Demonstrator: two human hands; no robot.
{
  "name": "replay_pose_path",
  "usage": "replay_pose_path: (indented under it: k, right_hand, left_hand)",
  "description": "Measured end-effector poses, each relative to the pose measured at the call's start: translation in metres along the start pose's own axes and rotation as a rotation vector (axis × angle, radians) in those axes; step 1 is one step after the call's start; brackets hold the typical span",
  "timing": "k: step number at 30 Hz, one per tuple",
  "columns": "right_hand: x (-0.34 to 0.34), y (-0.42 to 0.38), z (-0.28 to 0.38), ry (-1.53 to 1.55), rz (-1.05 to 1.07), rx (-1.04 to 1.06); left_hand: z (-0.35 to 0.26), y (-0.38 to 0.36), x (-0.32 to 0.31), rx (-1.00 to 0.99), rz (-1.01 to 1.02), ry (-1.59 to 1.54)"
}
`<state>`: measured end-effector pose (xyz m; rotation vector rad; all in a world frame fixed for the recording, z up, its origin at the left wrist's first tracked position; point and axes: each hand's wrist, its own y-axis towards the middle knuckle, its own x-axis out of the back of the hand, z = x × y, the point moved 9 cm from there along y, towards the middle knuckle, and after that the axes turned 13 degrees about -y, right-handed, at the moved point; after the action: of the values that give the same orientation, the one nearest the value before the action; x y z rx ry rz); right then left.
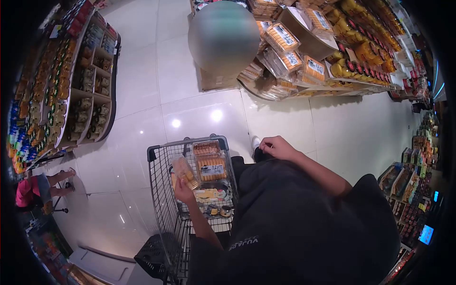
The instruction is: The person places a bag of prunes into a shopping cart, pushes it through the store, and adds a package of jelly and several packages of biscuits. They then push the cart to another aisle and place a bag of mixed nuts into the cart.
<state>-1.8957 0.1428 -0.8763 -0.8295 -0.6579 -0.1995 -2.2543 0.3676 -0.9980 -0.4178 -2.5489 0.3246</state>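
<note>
My left hand (184, 192) is closed on a clear plastic pack of yellowish baked goods (185, 172), tilted above the shopping cart (151, 168). In the cart lie a pack of biscuits (211, 167) with a white label and a browner pack (206, 148) behind it. Nearer my body are a yellow-and-white package (209, 194) and several small jar-like items (213, 209). My right hand (276, 146) hangs by my leg, outside the cart. Its fingers are curled in, and nothing shows in them.
Labelled biscuit packs (282, 38) are heaped on a display ahead, next to rows of yellow jars (363, 52). A blurred round shape (223, 38) covers part of it. Stocked shelves (85, 80) stand left, where a person in pink (29, 191) is. A black basket (153, 256) adjoins the cart.
</note>
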Motion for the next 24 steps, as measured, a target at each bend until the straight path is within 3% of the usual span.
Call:
replay_pose_path:
  k: [3,6,7,9,10,14,16,20,22,24]
  right_hand:
    - [-0.018,0.02,0.026,0.425,0.247,-0.106]
    - [-0.036,0.024,0.07,0.801,0.514,-0.283]
    - [-0.041,0.023,0.086,0.798,0.534,-0.276]
    - [-0.045,0.02,0.123,1.302,0.597,-0.227]
    - [-0.045,0.021,0.125,1.305,0.59,-0.22]
    - [-0.024,0.021,0.089,1.103,0.259,-0.227]
    - [-0.011,0.016,0.047,0.894,0.107,-0.361]
    - [0.027,-0.003,-0.003,0.977,-0.167,-0.34]
    - [0.056,-0.009,-0.042,0.956,-0.275,-0.275]
    - [0.099,-0.017,-0.076,0.992,-0.448,-0.151]
  left_hand:
    - [-0.04,-0.014,0.018,-0.044,0.005,-0.264]
    - [-0.162,-0.028,0.016,-0.473,0.071,-0.071]
    - [-0.187,-0.034,0.008,-0.596,0.113,0.028]
    - [-0.221,-0.051,-0.018,-0.808,0.238,0.185]
    - [-0.228,-0.055,-0.029,-0.817,0.239,0.184]
    - [-0.258,-0.079,-0.085,-0.957,0.44,0.025]
    - [-0.271,-0.088,-0.102,-0.989,0.493,-0.114]
    - [-0.299,-0.11,-0.138,-1.146,0.653,-0.065]
    - [-0.295,-0.089,-0.136,-0.855,0.496,-0.123]
    - [-0.249,-0.062,-0.134,-0.454,0.312,-0.194]
